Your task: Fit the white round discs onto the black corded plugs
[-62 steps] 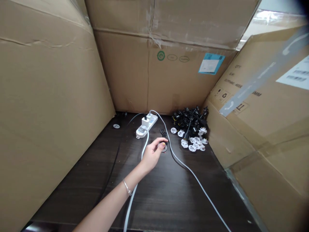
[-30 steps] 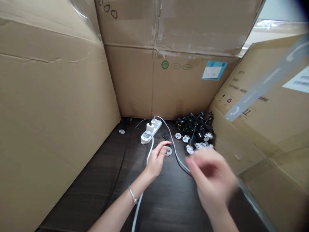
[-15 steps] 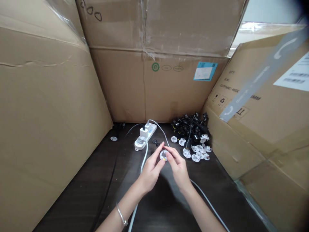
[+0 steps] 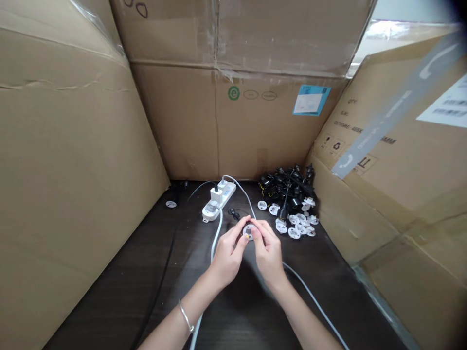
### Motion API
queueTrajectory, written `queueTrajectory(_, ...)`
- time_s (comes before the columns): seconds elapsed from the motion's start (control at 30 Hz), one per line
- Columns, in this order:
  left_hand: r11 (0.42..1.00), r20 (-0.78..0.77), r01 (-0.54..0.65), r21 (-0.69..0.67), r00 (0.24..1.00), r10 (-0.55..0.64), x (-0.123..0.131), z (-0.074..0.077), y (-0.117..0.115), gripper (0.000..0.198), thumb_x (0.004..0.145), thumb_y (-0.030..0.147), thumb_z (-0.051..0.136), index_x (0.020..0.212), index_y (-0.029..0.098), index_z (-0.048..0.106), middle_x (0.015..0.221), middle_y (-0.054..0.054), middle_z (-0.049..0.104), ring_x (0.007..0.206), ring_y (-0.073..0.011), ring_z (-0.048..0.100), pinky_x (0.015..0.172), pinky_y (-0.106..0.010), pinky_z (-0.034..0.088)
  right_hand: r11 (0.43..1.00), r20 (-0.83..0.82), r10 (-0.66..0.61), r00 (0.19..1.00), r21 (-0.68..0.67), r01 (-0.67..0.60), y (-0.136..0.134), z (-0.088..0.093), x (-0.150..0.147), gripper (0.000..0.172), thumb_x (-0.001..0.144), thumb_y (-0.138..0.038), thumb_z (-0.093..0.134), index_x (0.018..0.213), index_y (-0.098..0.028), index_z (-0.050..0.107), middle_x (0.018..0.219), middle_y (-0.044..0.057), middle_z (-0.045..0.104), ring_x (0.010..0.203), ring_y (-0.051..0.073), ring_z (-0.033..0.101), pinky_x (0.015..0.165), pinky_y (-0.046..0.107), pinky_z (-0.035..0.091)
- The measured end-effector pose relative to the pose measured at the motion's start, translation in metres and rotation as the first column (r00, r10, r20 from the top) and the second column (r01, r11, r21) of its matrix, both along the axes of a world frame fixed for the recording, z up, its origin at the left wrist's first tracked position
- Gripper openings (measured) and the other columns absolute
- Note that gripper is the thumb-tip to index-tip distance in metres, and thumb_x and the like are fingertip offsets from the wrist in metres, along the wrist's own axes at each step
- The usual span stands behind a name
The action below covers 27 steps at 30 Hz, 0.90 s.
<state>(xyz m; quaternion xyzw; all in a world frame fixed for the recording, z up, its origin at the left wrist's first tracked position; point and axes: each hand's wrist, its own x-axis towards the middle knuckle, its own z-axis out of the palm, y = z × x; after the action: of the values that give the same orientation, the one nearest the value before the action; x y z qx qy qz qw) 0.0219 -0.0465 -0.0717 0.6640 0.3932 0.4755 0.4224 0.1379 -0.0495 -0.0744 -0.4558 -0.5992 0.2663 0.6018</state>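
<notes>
Right hand (image 4: 269, 253) newly in; one disc (image 4: 248, 231)

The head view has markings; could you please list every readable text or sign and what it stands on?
"QTY:" on the right box
"465X" (digits uncertain) and "MM": right box
Recycling sign and arrow sign: right box
Green "e" and handwritten "O": back box
Too small or blurred: blue label, white label, grey tape, ovals, other box print.
</notes>
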Motion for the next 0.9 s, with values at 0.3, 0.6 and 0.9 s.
queueTrajectory(0.3, 0.989, 0.14, -0.095, -0.109, 0.984, 0.11, -0.003, 0.009, -0.001, 0.044, 0.088, 0.041, 0.039, 0.124, 0.018, 0.029, 0.103, -0.01, 0.057, 0.081, -0.0159, 0.06, 0.071, -0.029, 0.048, 0.976, 0.328, 0.005, 0.945, 0.204, -0.075, -0.004, -0.008, 0.0, 0.042, 0.086, -0.026, 0.045, 0.128, -0.023, 0.042, 0.118, 0.011, 0.046, 0.11, 0.023, 0.047, 0.09, 0.04, 0.043)
queueTrajectory(0.6, 0.562, -0.226, -0.564, 0.604, 0.555, 0.8, -0.086, 0.081, 0.043, 0.043, 0.083, 0.031, 0.046, 0.123, 0.017, 0.036, 0.117, -0.011, 0.051, 0.108, -0.023, 0.051, 0.092, -0.037, 0.041, 0.925, 0.122, -0.346, 0.93, 0.209, 0.316, 0.018, -0.003, 0.023, 0.034, 0.088, -0.028, 0.039, 0.121, -0.02, 0.044, 0.115, 0.012, 0.046, 0.1, 0.022, 0.05, 0.083, 0.04, 0.044)
queueTrajectory(0.9, 0.772, -0.785, -0.361, 0.523, 0.148, 0.601, -0.147, 0.036, 0.105, 0.037, 0.083, 0.024, 0.038, 0.116, 0.014, 0.051, 0.11, -0.014, 0.054, 0.101, -0.0311, 0.047, 0.078, -0.04, 0.045, 0.781, 0.486, -0.595, 0.64, 0.162, 0.603, 0.052, -0.034, 0.078, 0.037, 0.084, -0.033, 0.042, 0.115, -0.019, 0.057, 0.111, 0.017, 0.054, 0.104, 0.033, 0.04, 0.084, 0.056, 0.032)
